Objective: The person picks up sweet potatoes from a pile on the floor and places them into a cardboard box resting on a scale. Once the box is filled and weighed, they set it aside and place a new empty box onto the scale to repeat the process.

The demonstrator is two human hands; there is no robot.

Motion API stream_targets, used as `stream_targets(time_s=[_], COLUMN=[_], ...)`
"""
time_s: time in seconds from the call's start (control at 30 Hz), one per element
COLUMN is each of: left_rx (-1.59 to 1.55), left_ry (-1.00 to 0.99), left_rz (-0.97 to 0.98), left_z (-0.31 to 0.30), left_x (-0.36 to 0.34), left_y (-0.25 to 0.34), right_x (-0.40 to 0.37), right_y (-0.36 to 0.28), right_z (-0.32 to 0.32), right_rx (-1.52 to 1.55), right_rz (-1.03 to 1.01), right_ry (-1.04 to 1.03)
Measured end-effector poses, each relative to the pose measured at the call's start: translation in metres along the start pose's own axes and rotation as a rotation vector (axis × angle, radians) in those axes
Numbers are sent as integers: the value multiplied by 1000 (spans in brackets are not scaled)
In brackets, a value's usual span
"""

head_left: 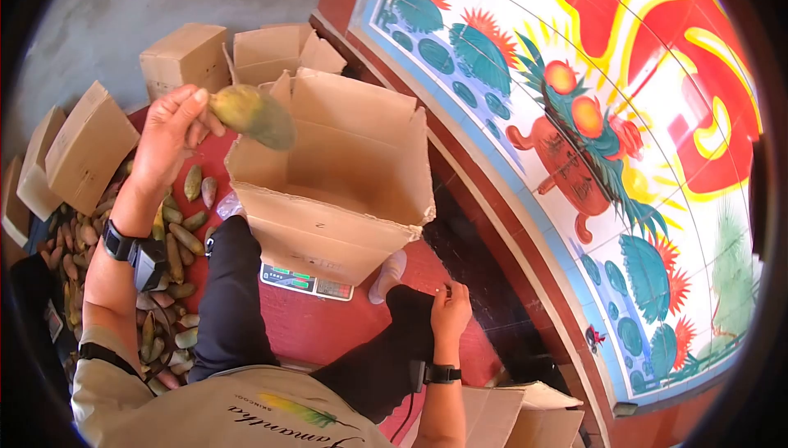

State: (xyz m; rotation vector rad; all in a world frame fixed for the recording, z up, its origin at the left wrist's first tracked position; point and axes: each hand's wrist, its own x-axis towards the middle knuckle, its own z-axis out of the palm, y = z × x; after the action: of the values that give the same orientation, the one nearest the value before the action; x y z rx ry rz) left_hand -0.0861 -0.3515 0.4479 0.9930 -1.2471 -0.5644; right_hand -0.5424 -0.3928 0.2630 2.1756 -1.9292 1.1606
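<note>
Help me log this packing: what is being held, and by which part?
The left hand holds a fruit by one end, in its fingers, above the box. The right hand seems empty.

Open cardboard box (336, 177) on scale (306, 282); left hand (168, 132) holding mango (253, 116) over it; mango pile (168, 267) beside.

Fruit-packing spot: open carton (328, 202) on weighing scale (305, 282), closed boxes (185, 58), fruit heap (176, 239) on floor (328, 329).

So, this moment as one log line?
left hand: holds fruit by open box | right hand: on knee | scale: under open box
</note>
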Motion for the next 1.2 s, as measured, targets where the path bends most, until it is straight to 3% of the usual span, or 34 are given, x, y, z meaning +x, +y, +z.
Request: stream_targets(time_s=[0.17, 0.23, 0.3, 0.4, 0.43, 0.5, 0.53, 0.6, 0.73, 0.9, 1.2], left_rx=[138, 190, 206, 524, 520, 947, 945, 1025, 905, 1218, 1362], left_ry=[-33, -205, -240, -428, -439, -554, -560, -755, -849, -1048, -1064], left_rz=[-209, -184, -242, -330, -327, -187, -185, -273, -261, -296, -302], left_z=[51, 56, 66, 74, 75, 78, 79, 78, 75, 71, 71], left_x=[10, 14, 14, 15, 15, 16, 18, 24, 27, 31, 38], left_y=[-26, -59, -66, -79, -82, -86, -87, -85, -97, -122, -136], right_x=[0, 0, -1, -1, 0, 0, 0, 2, 3, 4, 8], right_y=[-2, -1, 0, -1, -1, -3, -3, -5, -8, -11, -19], right_z=[0, 1, 2, 2, 3, 4, 4, 5, 7, 9, 11], right_rx=[18, 18, 24, 8, 7, 9, 16, 6, 11, -20, -17], right_rz=[-11, -4, -17, -6, -7, -5, -11, -9, -37, -34, -71], right_ry=[10, 21, 26, 17, 6, 5, 0, -9, -12, -38, -42])
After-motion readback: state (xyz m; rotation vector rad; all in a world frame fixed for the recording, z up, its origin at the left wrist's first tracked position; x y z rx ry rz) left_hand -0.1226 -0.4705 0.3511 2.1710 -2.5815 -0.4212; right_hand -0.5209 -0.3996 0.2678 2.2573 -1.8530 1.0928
